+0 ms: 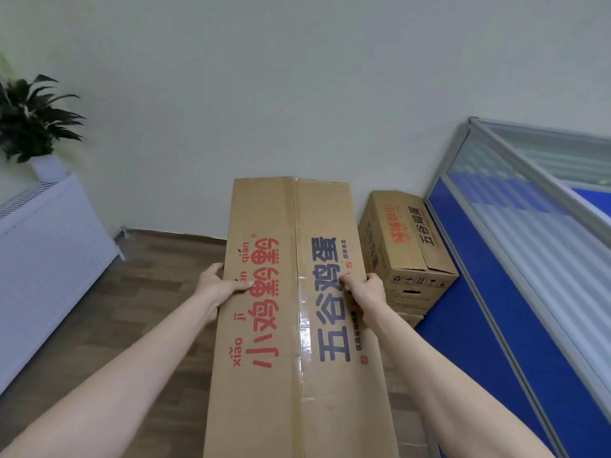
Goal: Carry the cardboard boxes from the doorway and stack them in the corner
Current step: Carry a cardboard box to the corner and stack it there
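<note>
Currently, left hand (221, 285) and right hand (369, 290) clamp a long cardboard box (297, 325) at centre, thumbs pressed on top. Stacked boxes (405, 249) wait at two o'clock. Bare sideways pressure could let it slip.

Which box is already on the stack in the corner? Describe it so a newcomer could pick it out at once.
Find the blue partition on the right, where it meets the pale wall. The stacked box sits there on a lower box. Unlike the carried box held between the left hand and right hand, nobody touches it.
</note>
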